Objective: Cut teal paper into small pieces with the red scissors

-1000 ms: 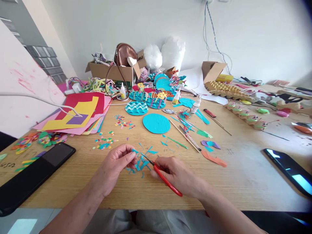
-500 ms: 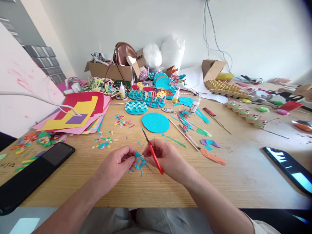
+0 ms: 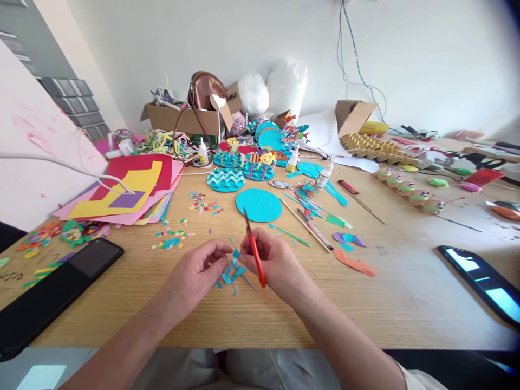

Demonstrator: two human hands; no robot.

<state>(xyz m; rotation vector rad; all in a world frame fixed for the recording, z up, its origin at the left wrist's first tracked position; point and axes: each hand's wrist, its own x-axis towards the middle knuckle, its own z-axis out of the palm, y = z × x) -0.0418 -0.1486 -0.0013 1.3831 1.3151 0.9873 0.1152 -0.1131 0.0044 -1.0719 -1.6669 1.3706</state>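
Note:
My right hand (image 3: 274,257) is closed round a pair of scissors (image 3: 257,262) with red handles, their dark blades pointing away from me over the edge of a round turquoise disc (image 3: 260,206). Its fingertips also seem to pinch a small blue paper piece (image 3: 235,253). Just to the left, my left hand (image 3: 199,271) has its thumb and fingers curled together. Whatever those fingers hold, if anything, is too small to make out. Beneath the fingertips, blue paper scraps (image 3: 232,272) lie scattered on the wooden table (image 3: 195,330).
Small confetti dots (image 3: 173,238) lie to the left, beyond a black phone-like device (image 3: 60,292). Coloured paper sheets (image 3: 122,184) are stacked at the far left. Wooden sticks (image 3: 306,225) and glue bottles (image 3: 324,175) stand or lie beyond my hands. A phone (image 3: 479,281) rests at the right.
The scissors have tilted more upright and shifted slightly left with my right hand. My fingertips have parted a little, and more blue scraps show on the table beneath them.

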